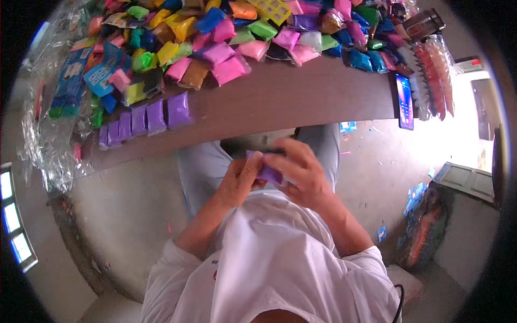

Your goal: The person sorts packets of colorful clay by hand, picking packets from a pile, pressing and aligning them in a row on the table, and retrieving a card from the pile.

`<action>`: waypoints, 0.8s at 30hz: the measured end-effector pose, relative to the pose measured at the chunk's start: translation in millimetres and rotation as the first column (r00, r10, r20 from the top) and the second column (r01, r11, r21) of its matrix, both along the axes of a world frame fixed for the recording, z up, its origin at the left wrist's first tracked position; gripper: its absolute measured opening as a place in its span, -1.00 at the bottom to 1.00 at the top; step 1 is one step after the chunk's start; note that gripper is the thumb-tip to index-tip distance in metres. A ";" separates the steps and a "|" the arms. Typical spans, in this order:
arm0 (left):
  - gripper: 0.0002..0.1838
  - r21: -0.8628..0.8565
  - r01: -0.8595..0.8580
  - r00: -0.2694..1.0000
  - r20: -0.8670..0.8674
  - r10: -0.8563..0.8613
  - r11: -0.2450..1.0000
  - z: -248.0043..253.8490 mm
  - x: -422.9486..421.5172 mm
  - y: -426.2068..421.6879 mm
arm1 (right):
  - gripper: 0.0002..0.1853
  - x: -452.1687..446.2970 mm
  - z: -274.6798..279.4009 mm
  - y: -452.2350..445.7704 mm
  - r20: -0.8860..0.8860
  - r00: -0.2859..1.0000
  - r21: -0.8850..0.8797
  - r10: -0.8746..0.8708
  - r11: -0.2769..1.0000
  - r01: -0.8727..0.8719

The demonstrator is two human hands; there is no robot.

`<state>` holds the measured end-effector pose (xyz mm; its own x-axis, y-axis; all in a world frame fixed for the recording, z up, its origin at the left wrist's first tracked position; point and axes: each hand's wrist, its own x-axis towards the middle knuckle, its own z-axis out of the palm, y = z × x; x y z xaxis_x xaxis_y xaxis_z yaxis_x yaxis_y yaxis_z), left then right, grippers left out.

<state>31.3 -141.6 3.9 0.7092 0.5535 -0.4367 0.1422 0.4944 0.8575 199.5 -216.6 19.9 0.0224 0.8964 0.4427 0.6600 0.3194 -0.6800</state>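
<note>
Above my lap, just off the table's front edge, my left hand point(240, 179) pinches a purple packet point(270, 173) between thumb and fingers. My right hand point(299, 172) is at the packet's right side, its fingers curved over it and blurred by motion; whether they grip it is unclear. A row of several purple packets point(155, 116) lies at the left of the brown table point(301, 99). Behind the row, a large pile of colourful packets point(230, 70) spreads along the far side of the table.
A phone point(404, 102) lies at the table's right edge, beside clear plastic packs point(431, 75). A brown jar point(424, 24) is at the back right. Crumpled clear plastic point(46, 140) hangs over the left end. Blue wrappers point(414, 198) lie on the floor at right.
</note>
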 end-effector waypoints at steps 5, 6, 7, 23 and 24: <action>-0.45 0.046 -0.070 0.997 -0.018 0.071 0.996 -9.1 2.3 -4.1 | -0.60 -1.6 -12.4 -5.8 -0.023 0.995 0.027 -0.100 0.995 0.101; -0.45 0.045 -0.049 0.999 -0.002 0.050 0.998 -12.7 -0.6 -1.3 | -0.64 -2.4 -12.4 -7.8 -0.127 0.986 0.010 -0.112 0.993 0.114; -0.44 0.072 -0.031 1.000 0.005 0.031 0.997 -15.6 -3.2 3.5 | -0.64 -2.2 -12.5 -8.6 -0.114 0.985 0.016 -0.129 0.991 0.132; -0.44 0.287 0.087 0.995 -0.062 -0.072 0.954 -7.9 -0.2 -1.2 | -0.76 -28.2 -6.0 -9.0 -0.773 0.564 -0.401 -0.290 0.912 -0.081; -0.44 0.288 0.087 0.996 -0.060 -0.073 0.954 -8.9 -0.2 -1.4 | -0.75 -29.8 -7.0 -8.3 -0.763 0.574 -0.423 -0.297 0.901 -0.095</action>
